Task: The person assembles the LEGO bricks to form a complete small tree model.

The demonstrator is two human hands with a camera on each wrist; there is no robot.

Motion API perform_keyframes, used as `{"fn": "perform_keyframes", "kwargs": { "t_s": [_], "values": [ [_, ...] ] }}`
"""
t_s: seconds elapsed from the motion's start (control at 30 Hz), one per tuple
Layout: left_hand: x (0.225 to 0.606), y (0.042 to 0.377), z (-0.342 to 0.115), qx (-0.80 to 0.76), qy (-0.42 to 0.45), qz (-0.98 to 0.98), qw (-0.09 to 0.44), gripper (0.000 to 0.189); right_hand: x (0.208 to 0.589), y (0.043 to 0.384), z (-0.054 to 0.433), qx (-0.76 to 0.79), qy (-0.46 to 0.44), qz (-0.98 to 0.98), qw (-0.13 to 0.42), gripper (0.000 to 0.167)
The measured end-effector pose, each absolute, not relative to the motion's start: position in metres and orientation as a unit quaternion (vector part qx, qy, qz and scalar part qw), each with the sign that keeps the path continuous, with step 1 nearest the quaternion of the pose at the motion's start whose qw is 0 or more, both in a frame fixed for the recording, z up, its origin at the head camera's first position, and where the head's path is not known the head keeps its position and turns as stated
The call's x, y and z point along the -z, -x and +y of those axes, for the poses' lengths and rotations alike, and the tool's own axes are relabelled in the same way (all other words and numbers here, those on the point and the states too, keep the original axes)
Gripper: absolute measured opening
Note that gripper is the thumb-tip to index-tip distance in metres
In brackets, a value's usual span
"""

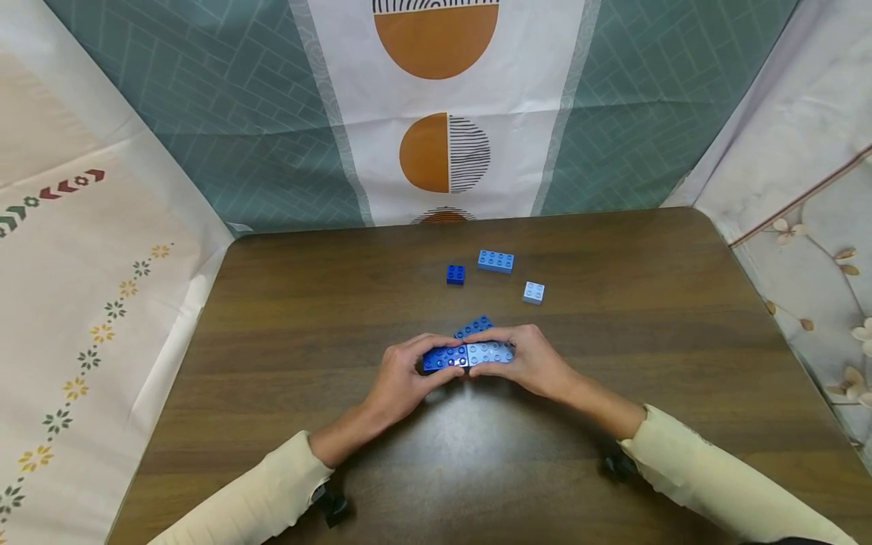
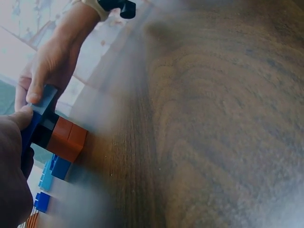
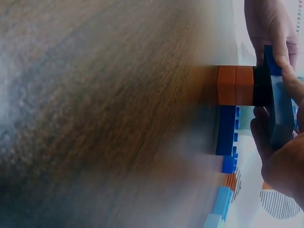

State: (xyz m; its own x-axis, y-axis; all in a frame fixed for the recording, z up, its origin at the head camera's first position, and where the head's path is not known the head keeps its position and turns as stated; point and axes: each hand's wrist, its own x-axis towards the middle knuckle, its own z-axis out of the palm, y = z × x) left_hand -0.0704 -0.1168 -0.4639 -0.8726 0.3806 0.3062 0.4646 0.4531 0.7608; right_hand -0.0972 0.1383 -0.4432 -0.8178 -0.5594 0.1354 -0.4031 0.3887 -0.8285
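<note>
My left hand (image 1: 395,380) grips a dark blue toy building brick (image 1: 445,358) between thumb and fingers. My right hand (image 1: 541,365) likewise holds a light blue brick (image 1: 490,352), set end to end with the dark one. Under their join, in the right wrist view, is a black brick (image 3: 261,86) on top of two stacked orange bricks (image 3: 235,85), forming a short column standing on the table. Just behind this column lies a medium blue brick (image 1: 473,327), partly hidden by the hands and the held bricks.
Farther back on the wooden table (image 1: 327,303) lie a small dark blue brick (image 1: 456,275), a longer light blue brick (image 1: 495,261) and a small pale blue brick (image 1: 534,292). Patterned cloth (image 1: 259,151) hangs along the table's back edge and both sides.
</note>
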Motion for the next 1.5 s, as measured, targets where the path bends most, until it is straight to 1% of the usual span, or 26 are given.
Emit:
{"fn": "perform_keyframes", "kwargs": {
  "t_s": [0.2,0.6,0.8,0.87,1.0,1.1,1.23,1.3,1.5],
  "values": [
    [0.465,0.071,-0.118,0.451,0.257,-0.853,0.054,0.039,0.443,0.097,0.143,0.471,0.295,0.828,0.078,0.045],
    [0.464,0.071,-0.118,0.448,0.257,-0.855,0.045,0.042,0.450,0.095,0.149,0.473,0.273,0.834,0.074,0.039],
    [0.465,0.079,-0.122,0.482,0.255,-0.838,0.030,0.029,0.451,0.093,0.148,0.475,0.265,0.836,0.064,0.040],
    [0.466,0.086,-0.125,0.497,0.243,-0.833,0.024,0.028,0.451,0.092,0.148,0.474,0.262,0.839,0.062,0.040],
    [0.472,0.105,-0.133,0.516,0.213,-0.830,0.006,0.033,0.452,0.092,0.148,0.469,0.257,0.843,0.059,0.038],
    [0.479,0.119,-0.136,0.496,0.212,-0.842,-0.019,0.036,0.451,0.092,0.148,0.469,0.256,0.843,0.059,0.037],
    [0.487,0.131,-0.135,0.448,0.248,-0.856,-0.070,0.047,0.450,0.092,0.148,0.467,0.256,0.844,0.060,0.038],
    [0.488,0.135,-0.133,0.432,0.274,-0.855,-0.084,0.053,0.450,0.091,0.148,0.465,0.255,0.846,0.060,0.038],
    [0.489,0.139,-0.126,0.406,0.325,-0.850,-0.085,0.058,0.448,0.092,0.147,0.468,0.256,0.844,0.059,0.039]
  ]
}}
